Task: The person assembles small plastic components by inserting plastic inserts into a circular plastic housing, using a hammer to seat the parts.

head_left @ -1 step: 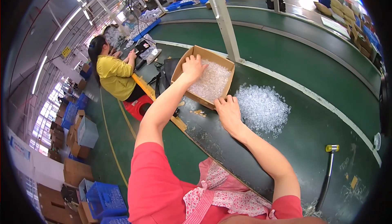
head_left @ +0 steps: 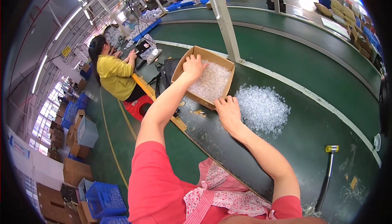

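A shallow cardboard box (head_left: 199,98) rests on the green work surface, holding many small clear plastic pieces (head_left: 210,79). My left hand (head_left: 193,67) is over the box's left part, fingers apart and bent toward the pieces; its fingertips are partly hidden. At the near right corner of the box, my right hand (head_left: 228,112) has its fingers curled on the rim. Just right of the box lies a loose pile of small clear ring-like pieces (head_left: 263,109), near my right wrist but apart from it.
A mallet (head_left: 328,175) with a yellow head lies at the right. Dark bags (head_left: 166,75) sit left of the box. A co-worker in yellow (head_left: 116,75) sits at the left bench edge. A white post (head_left: 222,20) rises behind the box. Blue crates (head_left: 105,199) stand lower left.
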`<action>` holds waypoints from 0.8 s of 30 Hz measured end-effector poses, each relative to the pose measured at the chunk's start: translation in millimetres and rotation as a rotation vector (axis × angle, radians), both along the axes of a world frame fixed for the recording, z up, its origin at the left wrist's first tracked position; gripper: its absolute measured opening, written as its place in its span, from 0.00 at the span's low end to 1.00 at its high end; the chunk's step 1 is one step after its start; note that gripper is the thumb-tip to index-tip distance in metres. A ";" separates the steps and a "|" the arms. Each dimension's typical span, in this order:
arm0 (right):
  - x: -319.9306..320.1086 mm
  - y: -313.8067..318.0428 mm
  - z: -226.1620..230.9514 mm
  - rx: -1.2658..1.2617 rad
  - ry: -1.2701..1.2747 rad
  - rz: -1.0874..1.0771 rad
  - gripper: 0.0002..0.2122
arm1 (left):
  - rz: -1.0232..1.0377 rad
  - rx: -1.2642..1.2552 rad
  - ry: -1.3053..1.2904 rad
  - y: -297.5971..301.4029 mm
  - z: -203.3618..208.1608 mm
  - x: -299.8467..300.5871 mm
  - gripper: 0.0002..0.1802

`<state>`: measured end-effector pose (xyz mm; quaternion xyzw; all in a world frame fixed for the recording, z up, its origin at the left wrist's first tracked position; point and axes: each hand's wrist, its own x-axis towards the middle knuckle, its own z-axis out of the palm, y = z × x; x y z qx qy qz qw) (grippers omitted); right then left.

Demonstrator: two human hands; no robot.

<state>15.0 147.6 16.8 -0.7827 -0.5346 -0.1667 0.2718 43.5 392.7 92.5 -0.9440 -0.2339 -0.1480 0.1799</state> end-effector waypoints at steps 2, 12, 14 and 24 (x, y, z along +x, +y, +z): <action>0.6 1.2 -1.7 0.000 -0.011 0.002 0.09 | 0.054 -0.040 0.042 4.4 -2.5 7.0 0.35; 0.8 2.8 2.8 -0.056 -0.009 -0.013 0.11 | -0.106 -0.415 0.154 -11.0 -17.7 26.7 0.35; 0.1 2.2 4.3 -0.070 -0.008 -0.021 0.12 | -0.123 -0.397 0.150 -19.2 -18.3 21.8 0.34; -3.2 3.3 3.8 -0.147 -0.016 -0.029 0.11 | -0.325 -0.629 0.171 -36.9 19.4 -14.4 0.33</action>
